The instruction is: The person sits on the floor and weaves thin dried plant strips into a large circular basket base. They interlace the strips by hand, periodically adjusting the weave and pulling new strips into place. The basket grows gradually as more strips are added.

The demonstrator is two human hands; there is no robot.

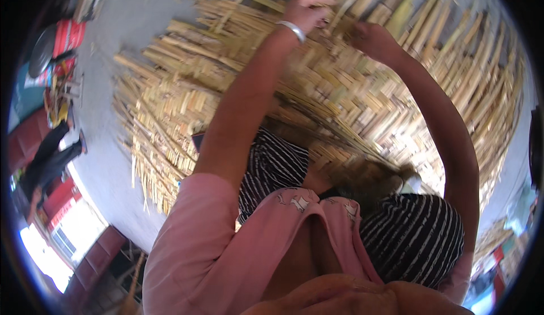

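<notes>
A large mat [340, 82] of flat, pale yellow split reed strips, woven in a zigzag pattern, lies spread over the floor beneath me. Both arms reach out to its far part, where long unwoven strips [433, 17] fan outward. My left hand [309, 16], with a silvery bangle [293, 30] at the wrist, is curled above the far strips; what its fingers hold, if anything, is hidden. A short way to its right, my right hand [375, 40] is closed at the strips, slightly blurred, and its grip is hard to make out.
My knees in black-and-white striped cloth [416, 238] rest over the near part of the mat. At the left, a person in dark trousers [48, 156] sits by dark red seats [102, 255]. A red box [69, 36] stands farther up. Grey floor [105, 105] surrounds the mat.
</notes>
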